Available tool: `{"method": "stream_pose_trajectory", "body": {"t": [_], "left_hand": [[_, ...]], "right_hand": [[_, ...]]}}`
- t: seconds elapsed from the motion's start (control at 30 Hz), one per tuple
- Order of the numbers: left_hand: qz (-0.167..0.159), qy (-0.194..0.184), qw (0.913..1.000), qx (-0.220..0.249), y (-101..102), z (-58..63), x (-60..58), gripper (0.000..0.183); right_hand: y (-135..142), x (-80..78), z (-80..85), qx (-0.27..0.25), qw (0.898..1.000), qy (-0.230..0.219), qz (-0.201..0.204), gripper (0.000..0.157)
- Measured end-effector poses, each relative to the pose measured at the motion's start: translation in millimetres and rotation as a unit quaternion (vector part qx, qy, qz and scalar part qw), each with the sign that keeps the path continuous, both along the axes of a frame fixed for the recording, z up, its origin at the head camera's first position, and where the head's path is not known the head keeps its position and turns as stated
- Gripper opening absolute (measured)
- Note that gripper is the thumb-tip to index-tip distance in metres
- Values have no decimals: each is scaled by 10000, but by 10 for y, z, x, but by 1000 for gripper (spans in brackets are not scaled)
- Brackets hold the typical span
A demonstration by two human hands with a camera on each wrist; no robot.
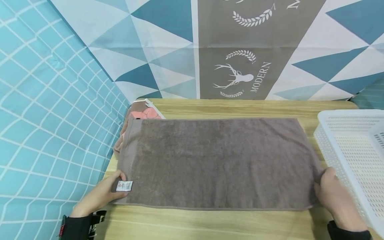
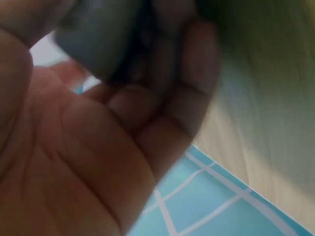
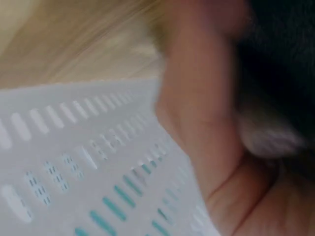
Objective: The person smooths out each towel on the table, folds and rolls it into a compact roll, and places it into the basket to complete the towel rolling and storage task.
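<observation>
Wood-grain tabletop [image 1: 207, 222] below left grip [image 1: 102, 194] and right grip [image 1: 337, 196]. At left grip: pinching the near left corner of a grey-brown towel [image 1: 222, 163], with white label [image 1: 124, 186] between thumb and fingertips. At right grip: pinching the towel's edge by the near right corner. Between grips and away from them: towel, laid out flat. Beyond left grip: pink-and-brown cloth [image 1: 147, 113], partly covered by the towel. Just outside right grip: white perforated basket [image 1: 339, 150]. Outside left grip: blue gridded sheet [image 1: 45, 116].

Black left cuff [image 1: 78, 228] with small red patch [image 1: 61, 230]; black right cuff [image 1: 348, 232]
</observation>
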State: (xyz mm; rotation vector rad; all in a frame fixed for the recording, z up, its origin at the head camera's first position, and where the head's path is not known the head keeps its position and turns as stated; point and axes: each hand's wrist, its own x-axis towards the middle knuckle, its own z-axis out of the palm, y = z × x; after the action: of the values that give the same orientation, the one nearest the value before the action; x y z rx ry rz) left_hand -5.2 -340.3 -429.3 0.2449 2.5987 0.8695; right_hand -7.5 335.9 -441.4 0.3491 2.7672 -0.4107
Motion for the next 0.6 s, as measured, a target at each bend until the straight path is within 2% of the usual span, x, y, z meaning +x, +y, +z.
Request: {"method": "stream_pose_trajectory", "body": {"t": [0.07, 0.13, 0.23, 0.37, 0.47, 0.6], "left_hand": [[-123, -51, 9999, -5, -44, 14, 22, 42], [-177, -60, 9998, -7, -81, 31, 49, 47], [-171, 34, 9998, 64, -114, 55, 82, 62], [-109, 95, 9997, 177, -121, 81, 105, 78], [-37, 91, 9997, 245, -102, 102, 113, 80], [34, 130, 9995, 269, -73, 128, 142, 76]], "right_hand": [[-22, 35, 7, -13, 9966, 820, 75, 37], [-48, 71, 5, 3, 9871, 1590, 188, 20], [-69, 121, -5, -183, 9693, 2418, 406, 15], [-69, 146, 3, -569, 9575, 2770, 561, 15], [-74, 164, 11, -1033, 9537, 2763, 587, 11], [-78, 197, 21, -1369, 9489, 2747, 738, 31]]}}
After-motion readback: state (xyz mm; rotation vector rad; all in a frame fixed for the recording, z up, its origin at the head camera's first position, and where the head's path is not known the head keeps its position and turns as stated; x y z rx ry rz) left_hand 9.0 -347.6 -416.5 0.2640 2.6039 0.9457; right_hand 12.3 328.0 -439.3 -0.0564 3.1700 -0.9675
